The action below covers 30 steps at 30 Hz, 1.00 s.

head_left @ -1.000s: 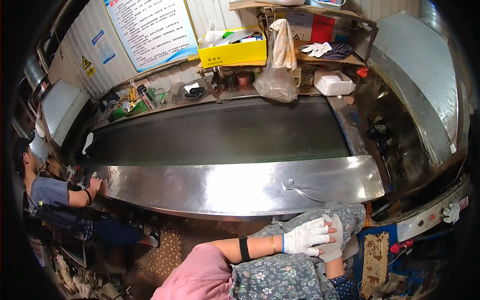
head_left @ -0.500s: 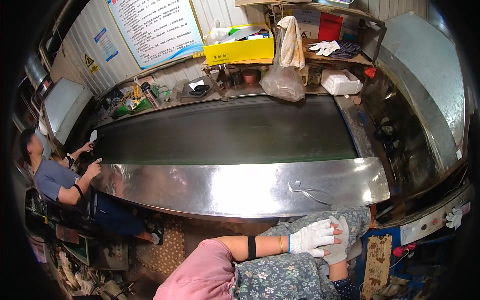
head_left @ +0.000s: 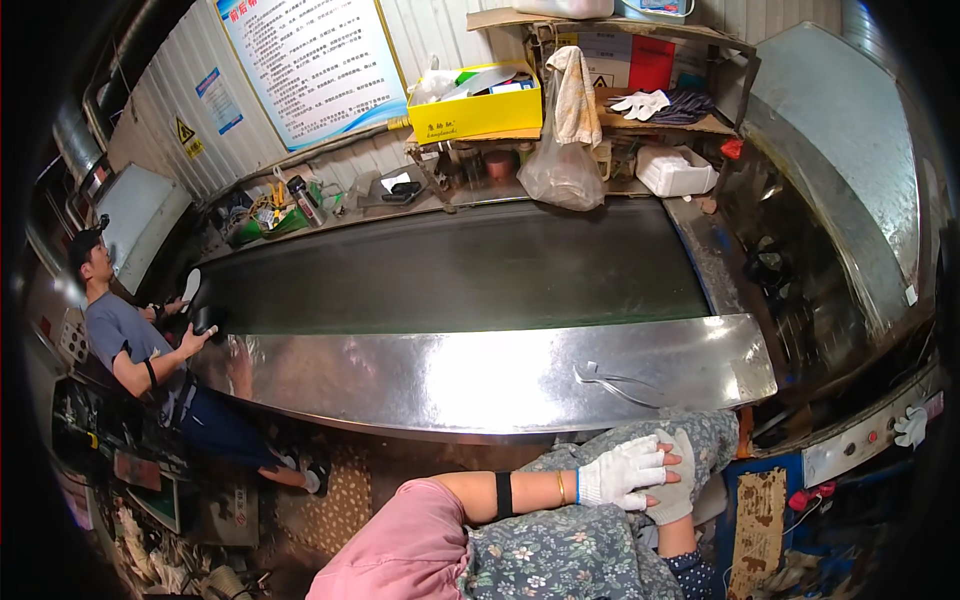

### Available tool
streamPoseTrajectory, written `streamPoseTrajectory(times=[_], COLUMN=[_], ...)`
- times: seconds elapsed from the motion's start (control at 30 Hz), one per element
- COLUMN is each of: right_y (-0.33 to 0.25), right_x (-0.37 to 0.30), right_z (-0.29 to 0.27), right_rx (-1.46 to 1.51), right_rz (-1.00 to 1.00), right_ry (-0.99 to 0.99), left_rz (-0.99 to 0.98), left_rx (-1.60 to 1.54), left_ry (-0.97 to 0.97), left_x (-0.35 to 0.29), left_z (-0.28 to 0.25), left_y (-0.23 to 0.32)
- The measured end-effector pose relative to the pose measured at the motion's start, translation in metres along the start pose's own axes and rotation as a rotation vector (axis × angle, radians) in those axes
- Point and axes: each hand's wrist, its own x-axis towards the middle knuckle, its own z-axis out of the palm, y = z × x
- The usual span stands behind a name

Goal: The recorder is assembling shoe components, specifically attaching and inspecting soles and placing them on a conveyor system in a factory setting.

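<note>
My left hand (head_left: pixel 617 473), in a white fingerless-tipped knit glove, lies across my right hand with its bare fingertips outstretched. Under it, my right hand (head_left: pixel 680 478) wears a greyish-white glove and rests flat on my raised knee, partly hidden. Neither hand holds anything that shows. Flowered grey cloth (head_left: pixel 560 550) covers my lap and legs. Just beyond the knee, metal pincers (head_left: pixel 622 388) with long curved handles lie on a shiny metal ledge (head_left: pixel 450 375). Behind that ledge runs a wide dark conveyor belt (head_left: pixel 450 270).
At the belt's left end a co-worker (head_left: pixel 135 335) holds a white sole-shaped piece (head_left: pixel 191 285) and a rounded black thing (head_left: pixel 210 312). A yellow box (head_left: pixel 475 112), hanging plastic bag (head_left: pixel 565 175) and white foam container (head_left: pixel 676 170) line the back. A button panel (head_left: pixel 865 440) stands right.
The co-worker has straightened and turned, and a black rounded thing now shows in their nearer hand. My hands stay crossed on my knee. The view has tilted slightly.
</note>
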Motion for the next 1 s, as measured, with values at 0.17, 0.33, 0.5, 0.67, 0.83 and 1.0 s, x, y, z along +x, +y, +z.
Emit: streamPoseTrajectory(times=[0.17,0.33,0.5,0.67,0.83,1.0], right_y=[0.0,-0.003,-0.004,-0.006,-0.007,-0.006], right_x=[-0.007,-0.018,-0.02,-0.017,-0.015,-0.016], right_z=[0.016,0.031,0.034,0.023,0.011,0.017], right_rx=[-0.003,0.025,0.054,0.113,0.132,0.114], right_rz=[-0.029,-0.05,-0.033,0.069,0.118,0.118], right_ry=[0.037,0.055,0.034,-0.057,-0.116,-0.07], left_rz=[-0.012,0.001,-0.004,-0.012,0.018,0.013], left_rx=[0.018,0.038,0.057,0.065,0.096,0.102], left_ry=[-0.01,-0.019,-0.031,-0.045,-0.013,-0.012], left_x=[0.001,0.003,0.004,0.004,0.001,0.0], left_z=[0.001,0.0,-0.001,-0.001,0.002,0.0], left_y=[0.005,0.008,0.012,0.015,0.018,0.018])
